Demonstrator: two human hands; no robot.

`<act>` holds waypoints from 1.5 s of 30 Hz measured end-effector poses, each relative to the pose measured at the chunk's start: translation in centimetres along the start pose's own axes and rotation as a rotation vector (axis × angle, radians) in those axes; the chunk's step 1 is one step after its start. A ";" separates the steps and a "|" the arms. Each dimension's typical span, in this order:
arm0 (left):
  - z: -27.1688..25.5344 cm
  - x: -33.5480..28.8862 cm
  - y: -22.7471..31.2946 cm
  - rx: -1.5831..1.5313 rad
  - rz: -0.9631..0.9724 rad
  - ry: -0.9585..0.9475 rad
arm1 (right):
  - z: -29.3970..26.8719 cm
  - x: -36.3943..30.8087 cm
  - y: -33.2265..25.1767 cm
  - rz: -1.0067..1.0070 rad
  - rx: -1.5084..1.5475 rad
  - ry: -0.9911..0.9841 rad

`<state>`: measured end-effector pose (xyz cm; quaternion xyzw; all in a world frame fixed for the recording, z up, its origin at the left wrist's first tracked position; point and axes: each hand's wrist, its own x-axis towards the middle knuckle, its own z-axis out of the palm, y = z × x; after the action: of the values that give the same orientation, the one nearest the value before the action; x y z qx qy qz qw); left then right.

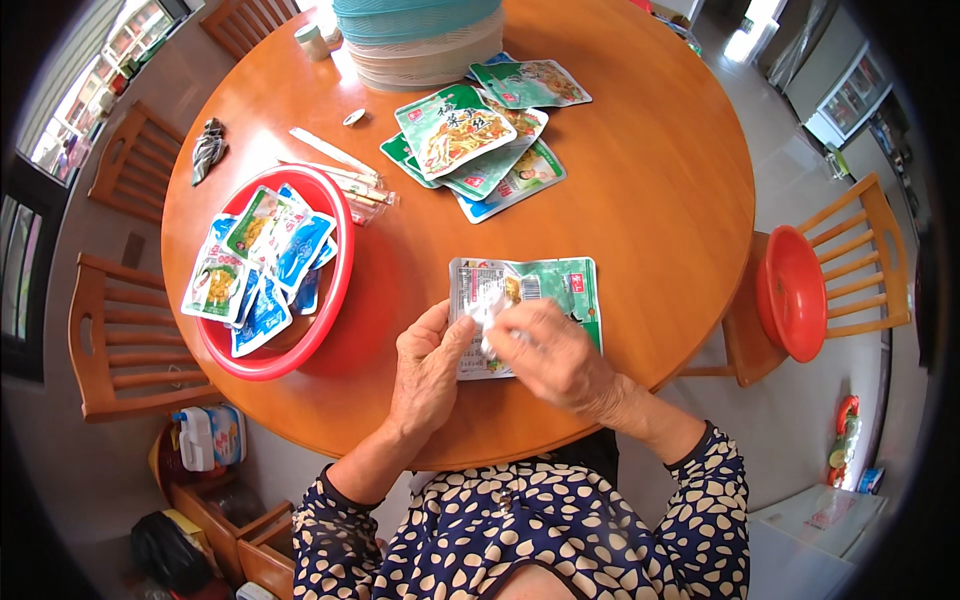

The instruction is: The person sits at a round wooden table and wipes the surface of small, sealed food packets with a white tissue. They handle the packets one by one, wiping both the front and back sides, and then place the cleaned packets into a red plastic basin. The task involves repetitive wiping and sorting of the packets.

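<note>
Both hands meet over the table's near edge, above a green and white food pouch [577,285] that lies flat. Its left part is pale, with a printed panel and a barcode; I cannot tell whether this is a second pouch. My left hand [432,358] is closed, thumb and fingers pinching a small shiny whitish piece [488,318]. From the other side, my right hand [556,355] closes on the same piece with curled fingers. Glare and blur hide what that piece is. The right hand covers part of the pouch.
On the round wooden table [650,200], a red basin [345,262] holds several blue and green sachets [262,225]. Wrapped chopsticks [350,178] lie beside it. Farther back are a heap of green pouches [465,135] and a blue-and-white container [420,45]. Chairs [130,330] surround the table.
</note>
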<state>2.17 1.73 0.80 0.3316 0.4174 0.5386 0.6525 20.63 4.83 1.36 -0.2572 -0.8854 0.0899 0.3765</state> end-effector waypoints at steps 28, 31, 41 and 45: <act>0.4 -0.2 -0.5 0.145 0.100 0.055 | -4.1 -3.7 3.2 0.209 0.032 0.004; 0.2 -0.3 -0.6 0.151 0.095 0.055 | -3.8 -4.2 2.0 0.171 0.074 -0.032; 0.0 0.0 -0.1 0.151 0.078 0.001 | 0.8 -0.2 -0.3 -0.017 0.045 -0.046; 0.1 -0.1 0.1 0.088 0.042 0.020 | -0.4 -0.4 0.1 -0.020 0.007 -0.040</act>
<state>2.23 1.66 0.91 0.3633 0.4402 0.5365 0.6216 21.20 4.71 1.29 -0.2449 -0.8950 0.0945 0.3605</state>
